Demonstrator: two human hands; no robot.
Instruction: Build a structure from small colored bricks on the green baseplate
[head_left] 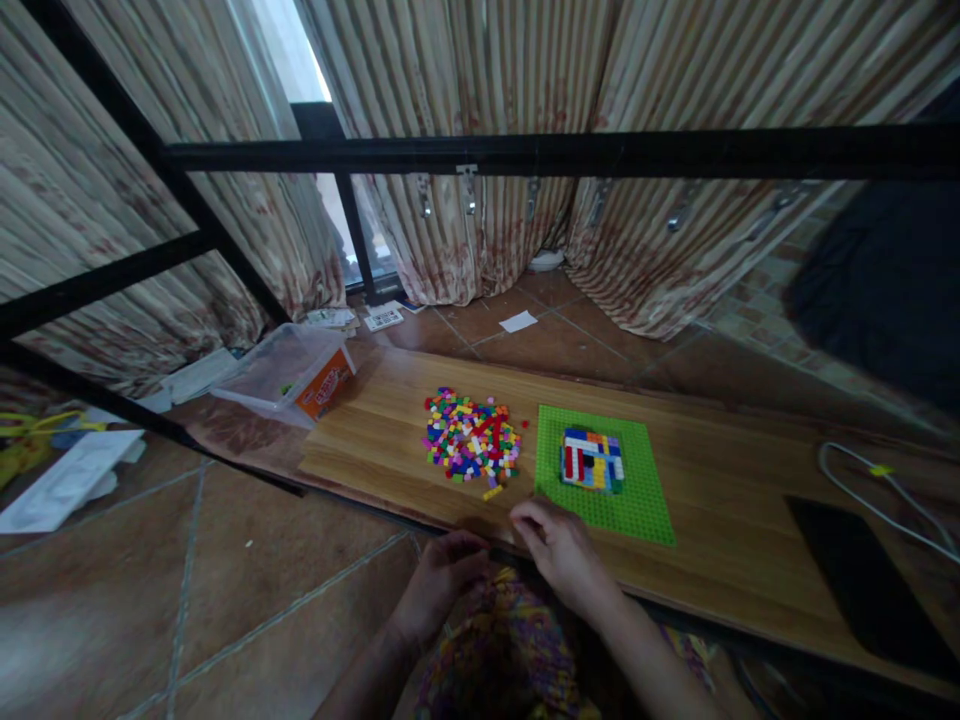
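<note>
My left hand (448, 572) is at the front edge of the table, its fingers curled together. Whatever it may hold is hidden. Just right of it, my right hand (553, 540) hovers over the table edge with thumb and fingers drawn into a pinch; any piece between them is too small to make out. Beyond my right hand, a green baseplate (645, 490) bears a low, square build of multicoloured bricks (592, 460). To its left spreads a pile of small loose bricks (471, 436) in many colours. A yellow brick (492, 493) lies at the pile's near edge.
A clear plastic box (277, 370) with an orange label stands at the left end of the wooden table (720, 500). To the right lie a dark flat panel (870, 580) and a white cable (892, 480). A black metal frame (525, 155) crosses behind, before striped curtains.
</note>
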